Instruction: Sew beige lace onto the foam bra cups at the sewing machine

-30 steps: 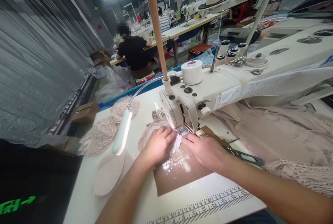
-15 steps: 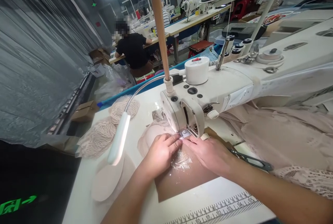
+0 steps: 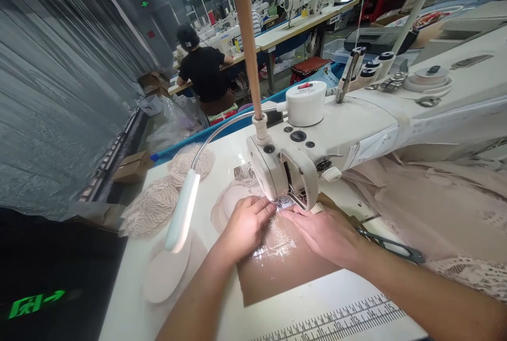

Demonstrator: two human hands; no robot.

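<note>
My left hand (image 3: 246, 226) lies just left of the presser foot (image 3: 283, 203), its fingers pressed together on a beige lace-edged fabric piece (image 3: 231, 199). From the other side my right hand (image 3: 328, 235) reaches to the foot, its closed fingertips at the fabric's near edge. Their grip under the fingers is partly hidden. The white sewing machine (image 3: 264, 164) stands over both hands. Beneath them a glossy brown sheet (image 3: 287, 280) covers part of the table, with clear tape on its surface.
Lace pieces (image 3: 150, 208) and smooth beige ovals (image 3: 166, 275) lie at left, under a lit gooseneck lamp (image 3: 182, 211). A printed ruler (image 3: 336, 325) runs along the front. Dark metal snips (image 3: 396, 246) and heaped beige fabric (image 3: 420, 198) are at right. Co-workers (image 3: 204, 74) are beyond.
The camera view has shifted slightly, moving the machine a little rightward in the picture. My fingertips have moved slightly apart at the presser foot; both hands stay on the work.
</note>
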